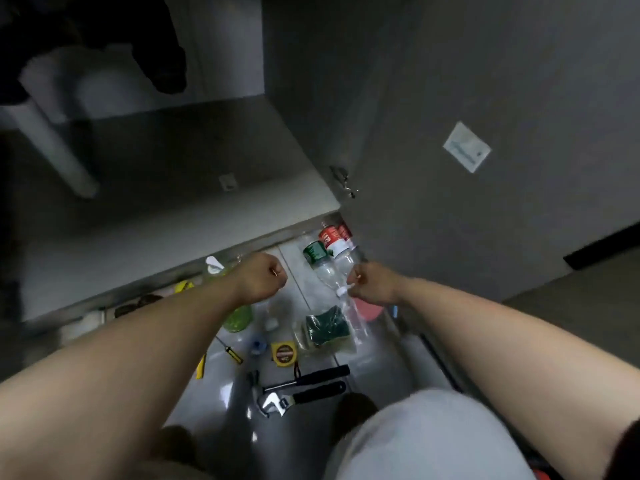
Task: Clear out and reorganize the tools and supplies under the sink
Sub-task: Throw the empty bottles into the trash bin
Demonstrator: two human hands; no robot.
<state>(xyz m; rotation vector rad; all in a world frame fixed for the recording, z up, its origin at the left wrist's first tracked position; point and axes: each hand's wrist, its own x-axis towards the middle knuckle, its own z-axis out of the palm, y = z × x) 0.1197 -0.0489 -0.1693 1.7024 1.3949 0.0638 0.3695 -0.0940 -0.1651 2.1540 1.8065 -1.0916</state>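
Observation:
Tools and supplies lie on the grey tiled floor in front of the open under-sink cabinet (173, 188). My left hand (265, 277) is curled into a fist above a green soap bottle (239, 317), and I see nothing held in it. My right hand (372, 284) has its fingers curled, pinching the white cap (341, 291) of a clear plastic bottle (341, 261) that lies beside a green-labelled bottle (315, 252). Below the hands are a bag of green scouring pads (325, 329), a yellow tape measure (284, 351), a screwdriver (230, 349), a hammer (308, 375) and an adjustable wrench (301, 396).
The grey cabinet door (467, 98) stands open on the right, with its hinge (343, 181) near the bottles. A white drain pipe (52, 140) runs down inside the dark cabinet at the left. A pink object (369, 311) lies under my right wrist. My knee (426, 438) fills the lower right.

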